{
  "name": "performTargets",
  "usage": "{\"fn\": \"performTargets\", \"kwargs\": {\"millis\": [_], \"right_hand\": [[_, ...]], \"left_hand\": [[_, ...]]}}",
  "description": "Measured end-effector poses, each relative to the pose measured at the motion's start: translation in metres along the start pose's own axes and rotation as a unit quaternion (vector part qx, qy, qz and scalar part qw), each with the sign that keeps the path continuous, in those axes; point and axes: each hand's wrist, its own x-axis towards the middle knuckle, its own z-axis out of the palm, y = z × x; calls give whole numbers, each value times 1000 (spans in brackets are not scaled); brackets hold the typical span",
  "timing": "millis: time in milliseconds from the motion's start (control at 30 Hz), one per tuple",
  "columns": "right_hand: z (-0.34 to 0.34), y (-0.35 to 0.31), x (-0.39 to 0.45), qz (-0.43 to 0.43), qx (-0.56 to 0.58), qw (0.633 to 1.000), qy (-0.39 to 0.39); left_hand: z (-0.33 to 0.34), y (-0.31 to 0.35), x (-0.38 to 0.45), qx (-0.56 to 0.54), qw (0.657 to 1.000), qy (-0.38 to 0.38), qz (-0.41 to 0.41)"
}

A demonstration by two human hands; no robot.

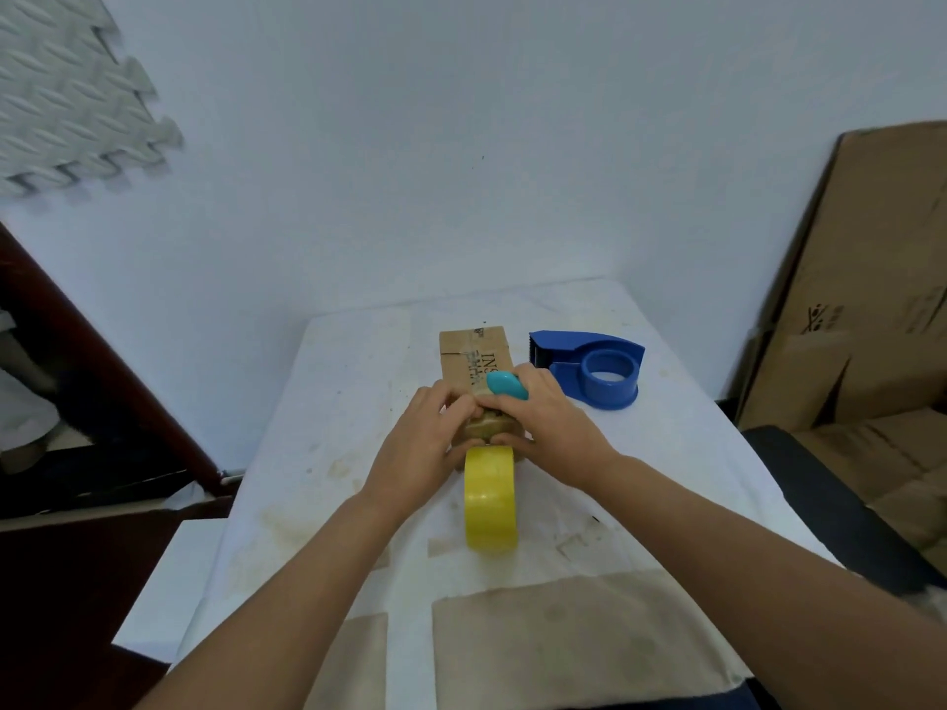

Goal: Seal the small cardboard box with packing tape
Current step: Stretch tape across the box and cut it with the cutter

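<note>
Pressing down together at the near end of the small brown cardboard box (476, 358), both hands look busy with the tape's free end. The box lies lengthwise on the white-covered desk (358, 402), its printed far half bare, with no tape that I can make out on it. The left hand (417, 445) has its fingers (451, 397) curled onto the box top. The right hand (551, 427) is closed on a small teal plastic cutter (506, 385), which pokes out over the box. Just beside the hands, on the near side, the roll of yellow packing tape (490, 497) stands on edge, touching them; whether a strip already runs from it onto the cardboard is hidden under the fingers. A blue plastic tape dispenser (594, 368) sits empty to the right. Sealing seems barely begun: the strip has yet to be drawn along the seam, cut and smoothed.
</note>
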Motion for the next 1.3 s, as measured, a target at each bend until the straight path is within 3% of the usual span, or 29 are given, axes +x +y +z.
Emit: {"fn": "performTargets", "kwargs": {"millis": [100,167,233,333,400,467,500,533,600,800,933,1033,1300], "right_hand": [[-6,1,2,18,45,998,-31],[-13,0,3,65,123,990,5],[-21,-6,1,126,222,965,63],[-27,-14,-11,198,381,901,63],[-28,-20,-22,260,549,793,52],[-27,-24,-31,305,718,623,52],[-26,-25,-37,317,765,559,48],[-25,-26,-42,325,789,520,40],[-21,-27,-51,331,805,491,23],[-16,-29,-61,350,784,511,33],[-16,-28,-65,331,742,582,39],[-15,-28,-67,323,700,635,38],[-19,-31,-68,289,555,779,44]], "left_hand": [[-3,0,0,15,1000,-4,15],[-6,-2,3,20,999,-14,28],[-10,-2,6,18,999,-23,29],[-14,0,8,0,999,-32,18],[-15,0,7,-13,1000,-28,4],[-16,2,6,-46,999,-4,-28],[-18,4,5,-68,996,15,-51],[-19,8,4,-93,992,33,-79],[-24,19,1,-148,975,60,-153],[-34,44,-20,-288,893,12,-346],[-34,58,-28,-412,786,-87,-453],[-26,60,-28,-472,724,-144,-482],[-23,72,-21,-499,693,-174,-490]]}}
